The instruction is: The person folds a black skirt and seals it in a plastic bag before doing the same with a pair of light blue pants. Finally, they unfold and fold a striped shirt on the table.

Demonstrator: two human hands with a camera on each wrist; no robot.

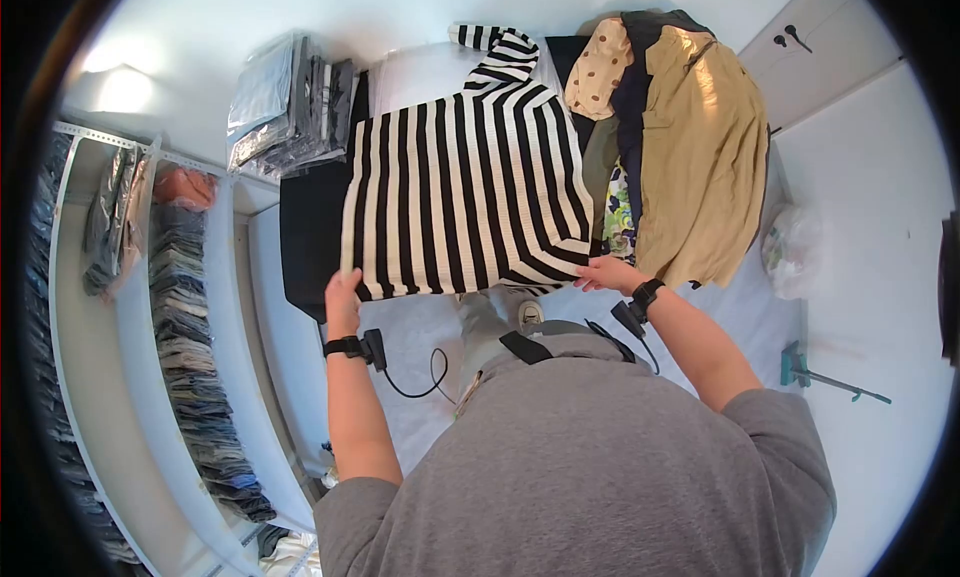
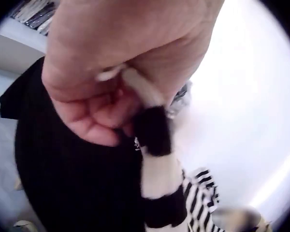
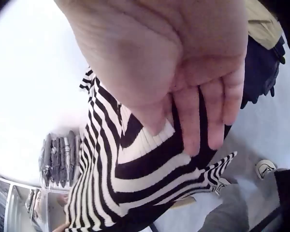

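Observation:
A black-and-white striped knit top (image 1: pixel 455 192) lies spread over a black cloth (image 1: pixel 312 227), one sleeve bent upward at the far end. My left hand (image 1: pixel 343 299) grips its near left corner. In the left wrist view, the curled fingers (image 2: pixel 99 118) hold the striped edge, which comes out beside the thumb and hangs down. At the near right corner, my right hand (image 1: pixel 610 274) touches the fabric. The right wrist view shows its fingers (image 3: pixel 188 121) straight against the stripes, which fold and bend there.
Bagged garments (image 1: pixel 300 107) are stacked at the far left. A tan garment (image 1: pixel 700 157) and a dotted cloth (image 1: pixel 600 69) lie in a pile to the right. Shelves of folded clothes (image 1: pixel 190 317) line the left side. A plastic bag (image 1: pixel 792 252) hangs by the right wall.

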